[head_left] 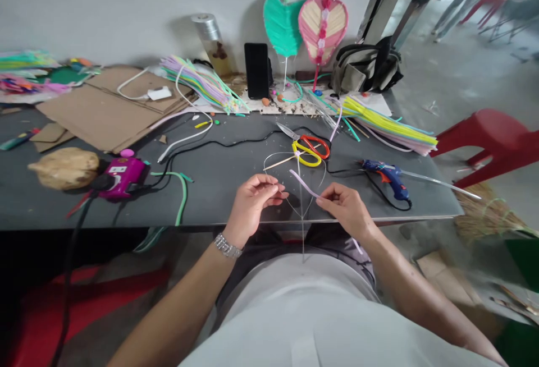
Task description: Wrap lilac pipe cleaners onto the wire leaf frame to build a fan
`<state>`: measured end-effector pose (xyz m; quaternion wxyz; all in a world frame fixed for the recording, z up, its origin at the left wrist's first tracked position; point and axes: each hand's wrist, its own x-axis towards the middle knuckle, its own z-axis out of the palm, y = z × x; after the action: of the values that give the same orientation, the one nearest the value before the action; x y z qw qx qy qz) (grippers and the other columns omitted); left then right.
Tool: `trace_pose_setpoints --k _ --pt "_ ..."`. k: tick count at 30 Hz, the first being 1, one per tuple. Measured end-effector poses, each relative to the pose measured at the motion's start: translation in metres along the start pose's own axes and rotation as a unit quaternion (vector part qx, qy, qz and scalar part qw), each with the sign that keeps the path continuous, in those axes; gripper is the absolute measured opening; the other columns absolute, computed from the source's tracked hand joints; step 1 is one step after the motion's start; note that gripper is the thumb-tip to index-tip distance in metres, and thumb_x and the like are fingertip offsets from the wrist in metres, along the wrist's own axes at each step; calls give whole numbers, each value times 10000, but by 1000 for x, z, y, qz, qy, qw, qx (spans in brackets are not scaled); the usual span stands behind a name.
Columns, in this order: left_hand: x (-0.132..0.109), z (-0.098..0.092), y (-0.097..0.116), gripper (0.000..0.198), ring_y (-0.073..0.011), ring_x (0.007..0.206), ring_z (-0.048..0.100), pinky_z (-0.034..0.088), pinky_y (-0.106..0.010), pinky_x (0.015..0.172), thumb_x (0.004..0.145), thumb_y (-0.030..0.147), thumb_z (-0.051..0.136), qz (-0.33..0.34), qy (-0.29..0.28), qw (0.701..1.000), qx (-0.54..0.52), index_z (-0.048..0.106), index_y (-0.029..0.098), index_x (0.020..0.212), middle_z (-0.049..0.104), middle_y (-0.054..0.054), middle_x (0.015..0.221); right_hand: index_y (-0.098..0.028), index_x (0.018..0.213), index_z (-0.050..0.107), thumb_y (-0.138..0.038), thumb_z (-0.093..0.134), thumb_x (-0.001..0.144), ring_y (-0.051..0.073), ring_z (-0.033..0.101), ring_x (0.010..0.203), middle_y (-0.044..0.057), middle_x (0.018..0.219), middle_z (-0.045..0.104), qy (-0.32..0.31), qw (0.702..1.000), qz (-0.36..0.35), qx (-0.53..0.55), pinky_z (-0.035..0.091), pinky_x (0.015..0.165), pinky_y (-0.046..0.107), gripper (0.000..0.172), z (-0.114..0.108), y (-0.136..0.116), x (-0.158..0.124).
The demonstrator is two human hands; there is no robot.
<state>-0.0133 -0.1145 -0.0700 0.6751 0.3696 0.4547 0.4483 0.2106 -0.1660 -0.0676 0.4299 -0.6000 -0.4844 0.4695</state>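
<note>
My left hand (pixel 252 204) is pinched closed beside the wire loop (pixel 278 154), though I can't tell exactly what its fingertips grip. My right hand (pixel 343 207) is clamped on the end of the lilac strip (pixel 305 186), which points up and left from there toward the stem (pixel 302 232). That thin stem runs nearly straight away from me, crossing the near edge of the counter (pixel 219 198) and passing through the loop, with its lower end above my lap. The whole piece is held between my hands, just off the counter's surface. Ahead of it, the scissors (pixel 310 149) lie close to the loop's far side, and a black cord (pixel 236 142) snakes behind them. To the right are the glue gun (pixel 387 179) and a bundle of pipe cleaners (pixel 389 125).
</note>
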Motion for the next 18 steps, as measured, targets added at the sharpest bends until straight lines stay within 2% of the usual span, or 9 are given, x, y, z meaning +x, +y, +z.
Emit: trace_pose_setpoints --k 4,8,15,18 --pt "-11 7 1 308 -192 731 769 579 -264 659 693 276 849 17 -26 999 -19 645 161 892 761 -30 824 -181 713 641 -456 767 769 92 393 523 -35 575 537 26 999 -29 -11 259 493 246 308 -8 0 -10" --pt "-23 17 2 317 -187 731 769 578 -255 656 686 282 859 22 -48 998 -33 647 164 890 757 -24 817 -184 744 643 -435 779 770 102 439 550 -26 622 573 54 996 -63 -14 299 512 248 287 -14 -3 -20" --pt "-29 26 4 328 -191 714 766 572 -259 646 675 277 857 27 -49 998 -39 641 164 895 752 -17 783 -208 754 590 -360 767 787 133 555 576 -19 623 624 129 986 -106 -8 401 567 261 236 -12 -12 -42" --pt "-33 27 6 322 -192 722 765 571 -260 647 674 277 855 33 -52 997 -39 640 163 886 750 -17 784 -209 736 584 -381 755 808 126 543 544 -10 608 642 133 986 -96 4 381 534 251 253 -11 -13 -50"
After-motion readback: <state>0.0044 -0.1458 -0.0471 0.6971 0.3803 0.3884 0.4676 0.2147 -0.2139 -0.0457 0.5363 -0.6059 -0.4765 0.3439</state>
